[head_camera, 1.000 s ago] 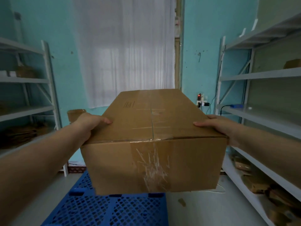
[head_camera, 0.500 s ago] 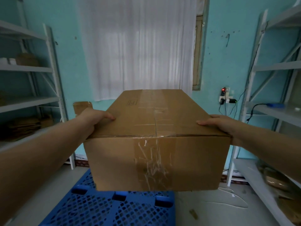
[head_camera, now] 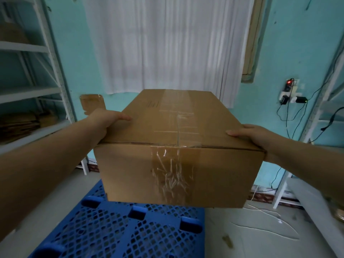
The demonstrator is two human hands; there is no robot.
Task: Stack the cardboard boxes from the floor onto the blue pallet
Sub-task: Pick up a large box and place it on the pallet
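Observation:
A taped brown cardboard box (head_camera: 178, 161) hangs in the air in front of me, carried between both hands. My left hand (head_camera: 106, 120) grips its left side, thumb lying on the top face. My right hand (head_camera: 249, 135) grips the right side, thumb on the top edge; the fingers of both hands are hidden behind the box sides. Below the box lies the blue pallet (head_camera: 119, 231), a plastic grid on the floor, its far part covered by the box.
White metal shelving (head_camera: 46, 53) stands at the left with flattened cardboard (head_camera: 20, 123) on a low shelf. More shelving (head_camera: 320, 108) stands at the right, near a wall socket with cables (head_camera: 290, 97). A curtained window (head_camera: 167, 43) is ahead. Loose cords lie on the grey floor (head_camera: 260, 220).
The view has swung left and tilted down, so more of the pallet shows under the box. The box stays held the same way between both hands.

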